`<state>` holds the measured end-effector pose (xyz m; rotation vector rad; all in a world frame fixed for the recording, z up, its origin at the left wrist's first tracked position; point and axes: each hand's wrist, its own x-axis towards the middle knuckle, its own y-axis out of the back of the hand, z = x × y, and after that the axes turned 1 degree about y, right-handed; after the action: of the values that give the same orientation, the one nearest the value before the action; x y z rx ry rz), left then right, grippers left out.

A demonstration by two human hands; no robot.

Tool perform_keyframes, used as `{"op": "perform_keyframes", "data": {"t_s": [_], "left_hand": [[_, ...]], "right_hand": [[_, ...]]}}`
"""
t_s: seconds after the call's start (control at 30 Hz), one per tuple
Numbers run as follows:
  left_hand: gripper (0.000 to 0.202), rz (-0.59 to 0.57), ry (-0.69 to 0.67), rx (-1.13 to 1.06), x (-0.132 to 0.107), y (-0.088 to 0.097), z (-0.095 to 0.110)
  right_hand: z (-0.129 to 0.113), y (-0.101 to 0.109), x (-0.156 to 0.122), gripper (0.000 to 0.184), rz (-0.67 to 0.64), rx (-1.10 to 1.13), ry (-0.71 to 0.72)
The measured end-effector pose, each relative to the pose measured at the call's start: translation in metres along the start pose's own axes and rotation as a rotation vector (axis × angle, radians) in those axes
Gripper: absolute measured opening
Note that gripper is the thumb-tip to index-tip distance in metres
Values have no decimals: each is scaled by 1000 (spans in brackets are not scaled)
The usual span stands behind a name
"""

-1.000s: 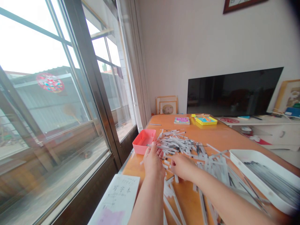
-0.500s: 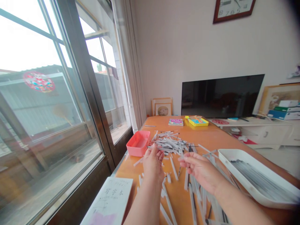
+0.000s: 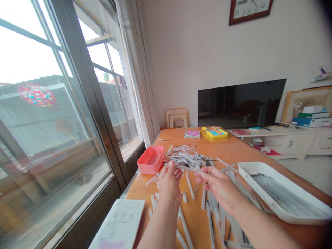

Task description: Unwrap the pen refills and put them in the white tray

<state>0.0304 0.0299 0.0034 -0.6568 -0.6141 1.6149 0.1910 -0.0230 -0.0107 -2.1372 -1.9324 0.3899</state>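
Beside the pink plastic bin (image 3: 149, 170) at the left edge of the table (image 3: 240, 147), the left hand (image 3: 169, 181) pinches a translucent pen tube (image 3: 186, 168) pointing toward the right hand (image 3: 215, 182), whose fingertips clasp a small clear piece (image 3: 199, 172).

head view: from near side of table (image 3: 225, 147), looking forward and down, close behind left hand (image 3: 169, 181), right hand (image 3: 216, 181); far wall (image 3: 186, 52) ahead, window (image 3: 64, 114) left.

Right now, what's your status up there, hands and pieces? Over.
Left fingers holding translucent pen tube. Right fingers pinching small translucent piece. Loose pen tubes clutter table below.
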Motion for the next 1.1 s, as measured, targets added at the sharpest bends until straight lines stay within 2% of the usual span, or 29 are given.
{"op": "perform_keyframes", "data": {"t_s": [0.37,0.7,0.83,1.1], "left_hand": [[34,-67,20,28,-5,0,-9],[34,-27,18,33,-8,-1,-20],[37,-16,25,1,-11,-4,-23],[38,-8,33,-28,-16,-8,-24]], "right_hand": [[0,-7,0,32,32,-45,43],[3,-17,-4,38,70,17,99],[8,-15,-1,39,94,29,151],[9,-11,0,40,100,10,164]]}}
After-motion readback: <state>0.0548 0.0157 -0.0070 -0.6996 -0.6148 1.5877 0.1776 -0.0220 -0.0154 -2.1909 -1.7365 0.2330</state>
